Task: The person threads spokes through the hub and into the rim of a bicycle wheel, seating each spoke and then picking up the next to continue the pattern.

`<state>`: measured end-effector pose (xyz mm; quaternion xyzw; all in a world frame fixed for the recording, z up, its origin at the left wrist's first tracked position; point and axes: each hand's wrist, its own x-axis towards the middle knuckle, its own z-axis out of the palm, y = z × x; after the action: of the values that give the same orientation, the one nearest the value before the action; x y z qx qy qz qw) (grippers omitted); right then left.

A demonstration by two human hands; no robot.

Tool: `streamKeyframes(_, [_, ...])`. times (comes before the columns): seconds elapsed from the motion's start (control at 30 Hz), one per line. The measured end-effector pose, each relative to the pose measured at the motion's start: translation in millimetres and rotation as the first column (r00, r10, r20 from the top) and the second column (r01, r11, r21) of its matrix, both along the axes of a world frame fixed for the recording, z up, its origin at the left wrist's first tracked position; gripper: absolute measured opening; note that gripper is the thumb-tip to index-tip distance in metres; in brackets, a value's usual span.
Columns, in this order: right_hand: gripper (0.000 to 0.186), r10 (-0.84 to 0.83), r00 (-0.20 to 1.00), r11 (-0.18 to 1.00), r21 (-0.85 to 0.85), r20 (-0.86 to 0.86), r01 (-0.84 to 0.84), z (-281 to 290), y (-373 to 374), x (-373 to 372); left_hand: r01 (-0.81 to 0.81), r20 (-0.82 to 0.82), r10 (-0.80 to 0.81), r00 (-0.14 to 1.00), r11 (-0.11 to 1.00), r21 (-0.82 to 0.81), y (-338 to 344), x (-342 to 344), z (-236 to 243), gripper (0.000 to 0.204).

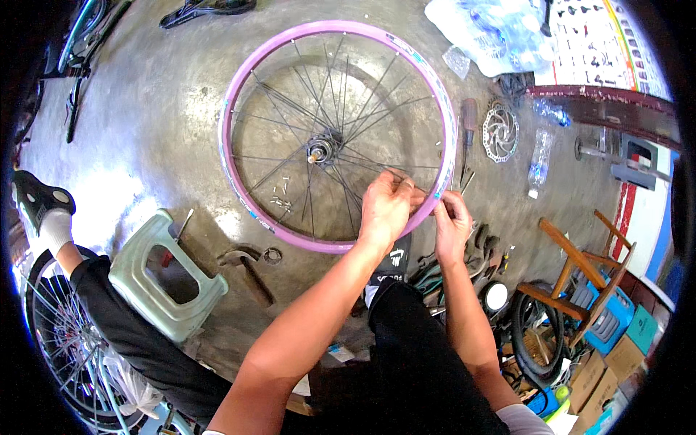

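A clear bag (493, 40) lies at one o'clock, a bottle (539, 159) between two and three. A wooden frame (573, 252) is between three and four; a blue crate (607, 319), a tyre (519, 333) and boxes (598, 388) sit near four. A pale-green stool (135, 272) is toward eight, a black saddle (199, 10) at eleven.

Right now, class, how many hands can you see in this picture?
2: the left hand, across the lower right of the purple rim, and the right hand, at the outer edge there. No others show.
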<state>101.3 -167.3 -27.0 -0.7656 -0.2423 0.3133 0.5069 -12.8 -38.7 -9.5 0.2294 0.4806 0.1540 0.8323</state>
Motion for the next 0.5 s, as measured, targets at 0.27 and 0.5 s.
streamKeyframes(0.27, [0.010,0.005,0.997,0.997,0.071,-0.075,0.001,-9.5,-0.8,0.7,-0.060,0.001,0.060,0.998,0.998,0.014,-1.6,-0.3,10.6,0.017])
streamKeyframes(0.5, [0.010,0.029,0.995,0.993,0.113,-0.099,-0.018,-7.4,-0.8,3.3,-0.072,-0.004,0.072,0.997,0.997,-0.002,-4.1,0.2,10.9,0.016])
